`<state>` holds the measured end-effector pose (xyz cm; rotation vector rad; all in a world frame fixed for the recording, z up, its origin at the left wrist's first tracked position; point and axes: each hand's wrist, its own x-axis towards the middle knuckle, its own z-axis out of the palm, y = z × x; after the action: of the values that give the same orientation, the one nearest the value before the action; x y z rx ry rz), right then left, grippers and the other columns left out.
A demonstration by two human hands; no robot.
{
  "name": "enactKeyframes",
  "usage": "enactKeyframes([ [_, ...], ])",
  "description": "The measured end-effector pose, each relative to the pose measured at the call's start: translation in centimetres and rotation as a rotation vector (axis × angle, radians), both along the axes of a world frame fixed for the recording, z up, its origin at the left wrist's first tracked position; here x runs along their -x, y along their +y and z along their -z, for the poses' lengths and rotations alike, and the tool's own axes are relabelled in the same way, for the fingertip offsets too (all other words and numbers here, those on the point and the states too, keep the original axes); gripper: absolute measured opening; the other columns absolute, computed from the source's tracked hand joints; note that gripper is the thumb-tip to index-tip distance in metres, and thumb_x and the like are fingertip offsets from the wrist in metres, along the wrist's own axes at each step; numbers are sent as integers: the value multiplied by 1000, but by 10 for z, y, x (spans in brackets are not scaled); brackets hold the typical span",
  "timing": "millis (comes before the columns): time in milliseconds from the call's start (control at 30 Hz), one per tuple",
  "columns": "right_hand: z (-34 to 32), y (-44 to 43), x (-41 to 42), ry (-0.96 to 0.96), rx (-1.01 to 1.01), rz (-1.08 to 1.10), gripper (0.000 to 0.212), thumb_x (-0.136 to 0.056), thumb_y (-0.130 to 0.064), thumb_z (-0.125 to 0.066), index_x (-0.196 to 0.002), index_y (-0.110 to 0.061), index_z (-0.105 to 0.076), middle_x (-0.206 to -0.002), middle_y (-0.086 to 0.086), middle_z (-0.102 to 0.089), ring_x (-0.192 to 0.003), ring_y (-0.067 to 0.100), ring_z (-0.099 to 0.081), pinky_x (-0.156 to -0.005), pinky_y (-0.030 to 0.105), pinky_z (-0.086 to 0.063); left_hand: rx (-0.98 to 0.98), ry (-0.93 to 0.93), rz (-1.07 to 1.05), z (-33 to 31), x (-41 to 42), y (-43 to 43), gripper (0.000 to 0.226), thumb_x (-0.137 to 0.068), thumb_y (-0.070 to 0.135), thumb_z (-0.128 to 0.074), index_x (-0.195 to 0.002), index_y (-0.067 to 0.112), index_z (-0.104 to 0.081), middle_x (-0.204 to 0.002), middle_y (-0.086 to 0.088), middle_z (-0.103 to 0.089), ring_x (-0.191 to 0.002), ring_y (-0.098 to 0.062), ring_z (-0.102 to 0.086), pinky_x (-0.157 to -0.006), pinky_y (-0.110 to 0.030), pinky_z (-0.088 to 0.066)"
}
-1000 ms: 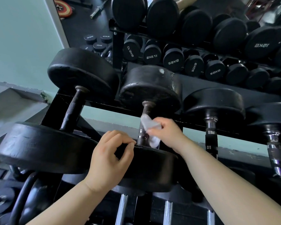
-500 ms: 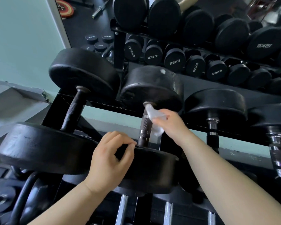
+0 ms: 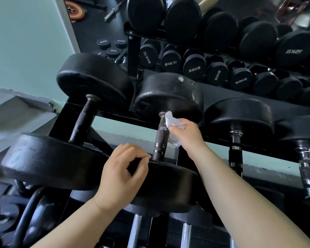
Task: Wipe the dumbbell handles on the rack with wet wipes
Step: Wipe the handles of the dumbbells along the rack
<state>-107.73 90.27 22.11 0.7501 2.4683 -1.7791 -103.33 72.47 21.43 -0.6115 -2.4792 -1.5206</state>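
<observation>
Gym mirror (image 3: 222, 18), reversed "15KG" (image 3: 293, 51), "17,5KG" (image 3: 170, 63) labels; wet wipe (image 3: 174, 122) against handle (image 3: 161, 138).

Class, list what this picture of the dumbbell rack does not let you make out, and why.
Head view:
- Handle behind the wipe: covered by wipe and right hand.
- Whether the left hand grips or just rests on the near weight: curled fingers cover the contact.
- Rightmost dumbbell: cut off by the edge.
- Small far labels: too small.

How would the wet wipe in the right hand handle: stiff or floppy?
Likely floppy: the wet wipe bunches and folds in the right hand. Probably very light, as a fingertip pinch holds it. It may drag on the knurled dumbbell handle.
</observation>
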Motion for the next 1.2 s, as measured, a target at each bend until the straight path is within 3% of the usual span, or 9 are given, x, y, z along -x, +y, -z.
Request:
enactKeyframes([
  [200,3,-2,-33,-204,-119,-411,29,-76,-8,-64,-53,-15,-49,-41,-12,-41,-42,-1,-37,-43,10,-28,7,-10,-1,-1,-1,-1,27,-78,28,-45,-70,10,-63,-71,12,-57,-74,-6,-51,-70,-12,-41],
  [367,-1,-1,-2,16,51,-3,14,-81,-5,-54,-69,-12,-55,-69,0,-54,-71,17,-53,-59,20,-42,3,-18,-4,0,-1,-1,27,-78,29,-46,-69,10,-63,-69,13,-57,-75,-6,-52,-69,-11,-41],
  [567,1,2,-27,-132,19,-240,13,-78,-6,-61,-68,-12,-54,-72,6,-53,-71,18,-50,-66,29,-39,-4,-57,3,-2,-2,-2,25,-77,33,-46,-72,15,-63,-74,15,-59,-78,-4,-54,-72,-7,-40],
  [633,-10,7,-34,-75,139,-229,9,-80,-5,-59,-74,-12,-58,-77,4,-58,-78,18,-55,-75,31,-43,-11,-132,8,-6,-1,-1,8,-79,31,-53,-79,27,-60,-79,19,-59,-86,3,-53,-76,-2,-38],
  [733,-30,7,-38,60,247,-211,16,-83,-6,-56,-81,-20,-63,-82,-1,-65,-82,15,-61,-80,30,-46,-84,-292,25,-20,11,4,29,-86,15,-60,-92,42,-50,-91,19,-59,-89,8,-53,-80,1,-37],
  [900,-46,-8,-40,135,357,-186,17,-86,-8,-53,-84,-21,-64,-82,-2,-67,-79,13,-63,-76,26,-49,-336,-640,295,-53,47,10,19,-83,9,-60,-96,23,-60,-89,12,-67,-82,3,-63,-69,-5,-47],
  [1000,-41,-16,-38,136,260,-135,14,-87,-16,-55,-84,-26,-63,-88,-3,-65,-86,13,-60,-80,26,-46,-208,-685,317,-49,52,8,10,-80,5,-64,-80,14,-62,-74,1,-65,-68,-9,-60,-63,-16,-48],
  [1100,-27,-16,-44,125,108,-33,11,-88,-22,-54,-90,-32,-58,-102,-6,-62,-98,8,-57,-88,22,-43,-70,-602,-15,-37,68,1,16,-80,6,-66,-67,10,-57,-71,-7,-57,-65,-19,-53,-62,-27,-51],
  [1200,-14,-17,-57,84,-15,32,9,-89,-22,-52,-91,-24,-60,-91,-9,-62,-87,5,-56,-74,12,-42,203,-484,-181,-26,90,-7,15,-80,8,-60,-68,3,-55,-65,-9,-55,-67,-26,-56,-74,-42,-53],
])
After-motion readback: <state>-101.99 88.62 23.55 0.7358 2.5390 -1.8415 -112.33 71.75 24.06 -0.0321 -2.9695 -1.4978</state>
